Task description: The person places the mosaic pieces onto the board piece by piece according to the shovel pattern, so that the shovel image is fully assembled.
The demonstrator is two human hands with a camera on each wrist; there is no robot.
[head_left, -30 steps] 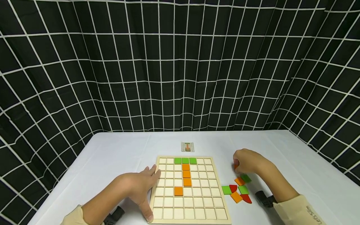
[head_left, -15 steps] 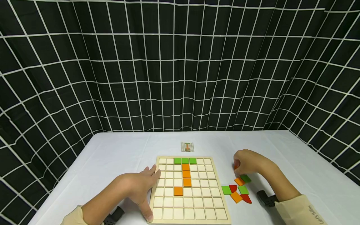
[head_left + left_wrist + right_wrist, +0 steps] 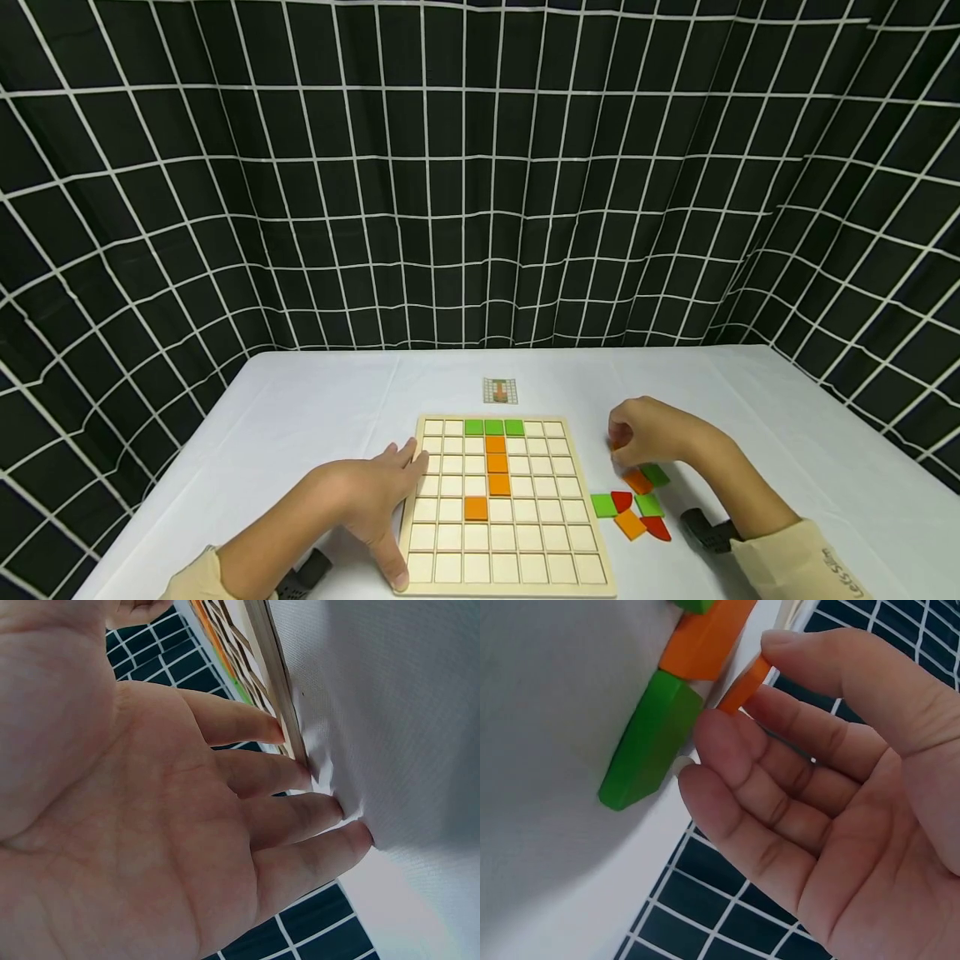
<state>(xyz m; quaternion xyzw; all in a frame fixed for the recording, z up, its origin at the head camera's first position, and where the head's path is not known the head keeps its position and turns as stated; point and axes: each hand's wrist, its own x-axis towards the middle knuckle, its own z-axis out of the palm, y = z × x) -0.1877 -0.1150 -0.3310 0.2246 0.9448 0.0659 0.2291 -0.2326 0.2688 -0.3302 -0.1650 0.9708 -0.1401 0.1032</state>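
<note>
My left hand rests with spread fingers along the left edge of a wooden grid board, its thumb on the near left corner. In the left wrist view, the fingertips reach the board's side and the white cloth. My right hand is right of the board and pinches a thin orange tile between thumb and fingers, low over the table. Green tiles lie in the board's far row. Below them runs a column of orange tiles, and one orange tile sits lower left.
Loose pieces lie right of the board: green squares, orange squares and red quarter-round pieces. A small pattern card lies beyond the board. The white-covered table ends at a black gridded curtain.
My right hand has shifted slightly left, toward the board, with the orange tile in its fingers. The left hand and the tiles on the board stay where they were.
</note>
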